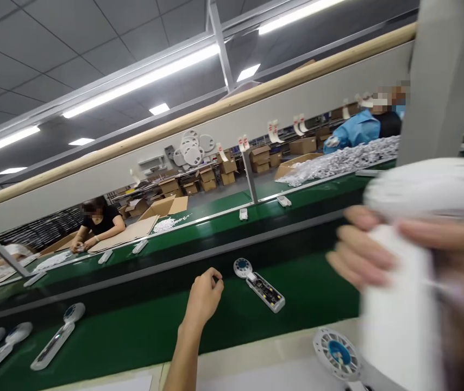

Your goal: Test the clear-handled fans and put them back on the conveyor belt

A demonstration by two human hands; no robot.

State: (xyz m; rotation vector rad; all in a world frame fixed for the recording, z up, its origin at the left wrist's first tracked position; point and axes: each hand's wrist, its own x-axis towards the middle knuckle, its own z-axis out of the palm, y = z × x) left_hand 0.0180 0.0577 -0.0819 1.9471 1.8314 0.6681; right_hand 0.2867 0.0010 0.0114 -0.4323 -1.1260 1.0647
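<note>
At the right, large and blurred, my right hand (370,250) is closed around a white handheld fan (399,309), its round head uppermost. My left hand (205,296) reaches over the green conveyor belt, fingers curled, with nothing visible in them. Just right of it, apart from the fingers, lies a half-assembled handheld fan (267,290) with its handle open and circuit board showing. Below my right hand, a fan part with a round slotted head and blue centre (338,353) rests on the pale worktop (264,358).
Several open fans, one of them nearest (58,336), lie on the belt (134,326) at left. Beyond the divider, a second green belt (215,209) carries small white parts. Co-workers sit across it, one in black (99,222). A grey post (439,81) stands at right.
</note>
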